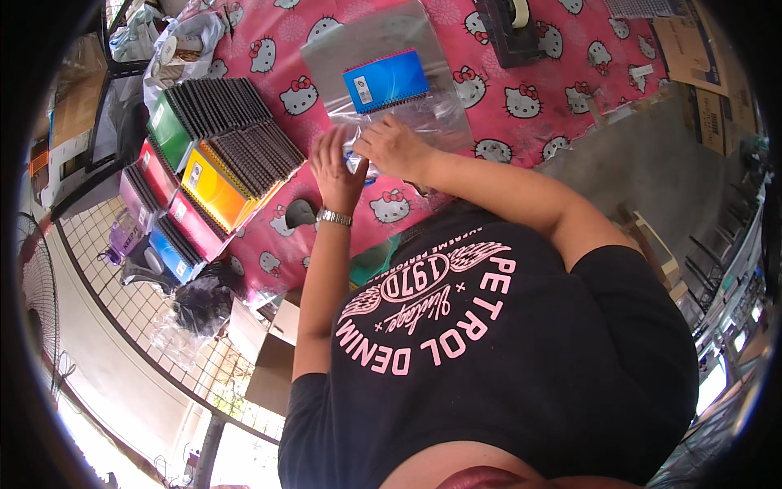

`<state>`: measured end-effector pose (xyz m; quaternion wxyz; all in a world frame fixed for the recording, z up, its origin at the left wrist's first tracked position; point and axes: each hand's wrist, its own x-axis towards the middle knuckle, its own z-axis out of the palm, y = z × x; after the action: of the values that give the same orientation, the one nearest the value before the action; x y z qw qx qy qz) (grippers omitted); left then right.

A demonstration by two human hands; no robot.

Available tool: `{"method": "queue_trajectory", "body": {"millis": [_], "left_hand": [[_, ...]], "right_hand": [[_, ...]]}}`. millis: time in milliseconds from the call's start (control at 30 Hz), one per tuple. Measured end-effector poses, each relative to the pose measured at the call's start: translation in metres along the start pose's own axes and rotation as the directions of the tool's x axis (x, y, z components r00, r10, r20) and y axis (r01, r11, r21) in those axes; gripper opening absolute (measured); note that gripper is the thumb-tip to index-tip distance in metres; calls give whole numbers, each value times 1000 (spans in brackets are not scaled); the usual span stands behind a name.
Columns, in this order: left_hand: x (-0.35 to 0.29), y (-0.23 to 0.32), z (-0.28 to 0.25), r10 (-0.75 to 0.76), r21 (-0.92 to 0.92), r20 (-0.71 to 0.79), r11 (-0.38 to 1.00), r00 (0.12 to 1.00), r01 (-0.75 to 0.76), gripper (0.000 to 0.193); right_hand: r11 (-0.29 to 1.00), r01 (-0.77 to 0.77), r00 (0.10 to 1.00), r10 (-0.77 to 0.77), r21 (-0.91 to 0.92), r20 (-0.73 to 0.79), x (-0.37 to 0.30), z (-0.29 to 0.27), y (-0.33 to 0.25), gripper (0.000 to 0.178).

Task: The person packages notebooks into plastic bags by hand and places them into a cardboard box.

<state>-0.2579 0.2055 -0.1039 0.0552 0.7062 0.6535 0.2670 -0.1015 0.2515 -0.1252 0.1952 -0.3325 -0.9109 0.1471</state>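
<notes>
A small blue spiral-bound notebook (386, 81) lies on a stack of clear plastic sheets or bags (330, 61) on the table. Just below the notebook, my right hand (395, 149) has its fingers curled in at the near edge of the plastic; what they pinch, if anything, is too small to make out. Beside it my left hand (336, 167), with a metal watch on the wrist, is raised with thumb and fingers apart. A bit of crumpled clear plastic with blue on it (371, 169) shows between the two hands.
To the left stand piles of spiral notebooks (216, 183) in green, red, yellow, pink and blue. A black tape dispenser (509, 37) sits at the far side. The table has a pink patterned cover (521, 126). Cardboard boxes (692, 49) stand at the right.
</notes>
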Motion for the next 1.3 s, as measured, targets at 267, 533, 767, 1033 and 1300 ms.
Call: {"method": "queue_trajectory", "body": {"millis": [267, 533, 767, 1033, 1300], "left_hand": [[53, -47, 13, -279, -461, 227, 813, 933, 355, 10], [-49, -53, 41, -528, 28, 15, 849, 849, 527, 44], [-68, -67, 20, -445, 46, 283, 891, 849, 452, 22], [-53, -52, 26, -282, -16, 314, 953, 906, 302, 24], [-61, -33, 43, -391, 92, 225, 920, 892, 380, 22]], "right_hand": [[970, -235, 969, 239, -66, 59, 3, -80, 84, 20], [936, -328, 919, 347, 125, -186, 5, -76, 129, 16], [979, 128, 971, -155, 156, 181, -28, 19, 14, 20], [907, 382, 908, -404, 179, 111, -46, -7, 30, 21], [881, -427, 871, 461, 203, -169, 10, -22, 205, 37]]}}
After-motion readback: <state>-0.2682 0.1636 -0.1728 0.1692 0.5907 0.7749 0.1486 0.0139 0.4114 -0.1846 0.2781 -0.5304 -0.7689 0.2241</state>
